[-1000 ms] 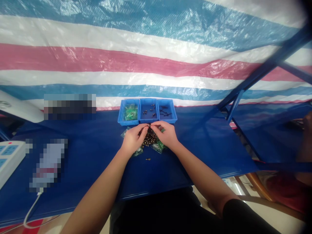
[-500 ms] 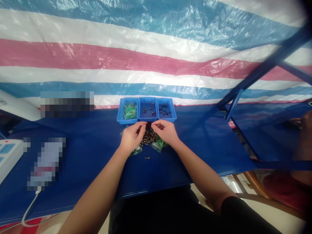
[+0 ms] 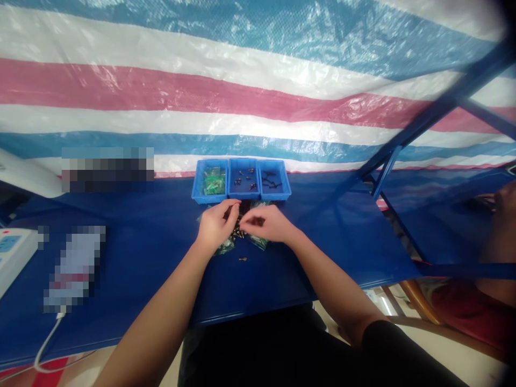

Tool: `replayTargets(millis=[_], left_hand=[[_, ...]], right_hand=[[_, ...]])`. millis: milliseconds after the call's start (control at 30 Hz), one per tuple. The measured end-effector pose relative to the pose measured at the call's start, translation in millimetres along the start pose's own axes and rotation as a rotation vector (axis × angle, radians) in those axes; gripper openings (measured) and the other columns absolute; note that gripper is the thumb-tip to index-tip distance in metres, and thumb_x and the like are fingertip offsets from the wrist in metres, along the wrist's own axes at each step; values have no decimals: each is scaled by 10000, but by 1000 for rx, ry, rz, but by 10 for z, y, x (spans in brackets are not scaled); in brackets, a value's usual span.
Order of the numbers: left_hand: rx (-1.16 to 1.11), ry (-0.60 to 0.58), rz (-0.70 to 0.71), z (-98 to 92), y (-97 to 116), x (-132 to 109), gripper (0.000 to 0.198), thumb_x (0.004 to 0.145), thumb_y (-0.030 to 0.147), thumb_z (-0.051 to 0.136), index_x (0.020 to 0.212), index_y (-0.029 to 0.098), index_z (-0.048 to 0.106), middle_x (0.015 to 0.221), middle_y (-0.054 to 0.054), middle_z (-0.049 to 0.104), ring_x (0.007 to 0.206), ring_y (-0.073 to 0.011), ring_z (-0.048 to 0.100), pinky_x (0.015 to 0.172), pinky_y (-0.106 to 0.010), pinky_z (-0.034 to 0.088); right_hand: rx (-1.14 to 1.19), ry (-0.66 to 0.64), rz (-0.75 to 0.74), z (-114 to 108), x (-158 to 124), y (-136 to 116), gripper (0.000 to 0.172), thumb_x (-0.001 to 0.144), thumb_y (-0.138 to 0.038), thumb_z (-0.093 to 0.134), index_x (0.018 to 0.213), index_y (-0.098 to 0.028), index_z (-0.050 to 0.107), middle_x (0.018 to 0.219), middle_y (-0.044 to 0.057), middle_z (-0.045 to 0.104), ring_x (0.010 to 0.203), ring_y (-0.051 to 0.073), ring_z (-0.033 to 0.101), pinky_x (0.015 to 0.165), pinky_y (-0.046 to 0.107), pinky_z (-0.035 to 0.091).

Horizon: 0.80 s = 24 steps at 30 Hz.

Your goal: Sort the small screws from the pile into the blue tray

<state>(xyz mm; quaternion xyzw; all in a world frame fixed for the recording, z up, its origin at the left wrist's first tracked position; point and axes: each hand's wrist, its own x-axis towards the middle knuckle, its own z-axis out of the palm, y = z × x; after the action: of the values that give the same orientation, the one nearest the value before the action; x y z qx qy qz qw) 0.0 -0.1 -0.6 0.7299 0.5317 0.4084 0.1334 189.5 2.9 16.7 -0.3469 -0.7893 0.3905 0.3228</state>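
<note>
My left hand (image 3: 217,226) is pinched at the left side of a pile of small brass-coloured screw-like parts (image 3: 238,233); what its fingertips hold is too small to name. From the right, my right hand (image 3: 268,222) reaches over the same pile with thumb and fingers pinched, and its contents are hidden. Clear and green plastic packets (image 3: 259,242) lie under and around the hands. One loose brass-coloured part (image 3: 242,259) rests on the blue table nearer me.
Behind the hands stand three blue bins: the left bin (image 3: 195,188) with green packets, the middle bin (image 3: 243,192) with several small metal parts, the right bin (image 3: 287,188) with dark slim pieces. A white power strip (image 3: 16,252) and cable (image 3: 44,344) lie left. Another person sits right.
My right hand has moved left and slightly down over the pile, closer to my left hand. More metal parts show in the middle bin. The view has shifted slightly.
</note>
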Motion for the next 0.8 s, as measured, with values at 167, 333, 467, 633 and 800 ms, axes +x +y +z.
replayTargets(millis=[167,333,467,633,800], left_hand=[[12,11,-44,-48,27,16,276,938,357,498,1044,198,697,764,2,705,655,-121,644,647,-213,470],[20,36,-60,-68,30,33,270,936,357,502,1024,202,705,728,11,684,627,-113,617,649,-213,461],[13,20,-64,-55,23,31,270,933,357,503,1021,200,703,723,11,679,613,-110,607,633,-213,454],[16,14,-59,-54,18,29,275,932,360,500,1025,199,702,726,10,678,629,-113,615,651,-213,462],[14,6,-54,-48,13,28,280,931,365,497,1030,196,698,743,7,683,639,-115,621,649,-215,465]], right_hand=[[-290,-476,-250,78,-38,-190,219,759,-409,745,822,-200,731,692,2,675,787,164,536,798,323,356],[-384,-561,-233,96,-41,-184,208,770,-383,733,862,-197,733,733,3,690,815,168,485,796,336,269],[-407,-569,-212,67,-43,-157,227,775,-391,722,890,-196,741,768,21,701,843,185,469,780,337,249],[-430,-535,-231,93,-51,-144,140,839,-278,634,777,-193,727,737,18,693,840,180,467,801,344,242],[-468,-467,-211,61,-33,-80,149,855,-261,600,799,-190,718,767,25,694,849,183,476,796,338,257]])
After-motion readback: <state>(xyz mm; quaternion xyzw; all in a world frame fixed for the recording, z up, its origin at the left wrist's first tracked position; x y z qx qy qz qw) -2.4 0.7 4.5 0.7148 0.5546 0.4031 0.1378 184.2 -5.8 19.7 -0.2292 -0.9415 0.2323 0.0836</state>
